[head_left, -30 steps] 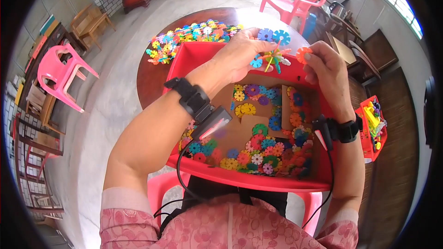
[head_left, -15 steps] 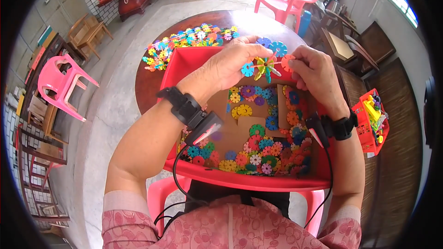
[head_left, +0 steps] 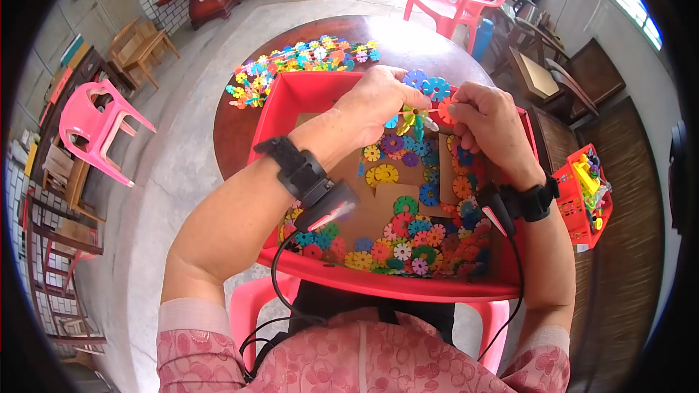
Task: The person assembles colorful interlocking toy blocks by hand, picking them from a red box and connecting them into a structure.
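Above the far side of a red box (head_left: 295,91), both hands hold a cluster of joined plastic snowflake discs (head_left: 413,118). My left hand (head_left: 377,105) is closed on the cluster's left side, thumb and fingers partly hiding it. Blue discs (head_left: 435,88) stick up at its top, with yellow, green and white ones lower. On its right side, my right hand (head_left: 486,115) pinches an orange-red disc (head_left: 445,110) that touches the cluster. Loose discs in many colours (head_left: 419,244) lie in the box over brown cardboard (head_left: 357,211).
A pile of joined discs (head_left: 291,62) lies on the round wooden table (head_left: 233,131) beyond the box. To the right stands a red basket (head_left: 582,204) of colourful items. Pink plastic chairs (head_left: 95,127) are around, and cables hang from both wrist straps (head_left: 298,175).
The cluster and both hands have come slightly lower and nearer to me. The cluster has turned a little, and the orange-red disc has shifted left with my right fingers.
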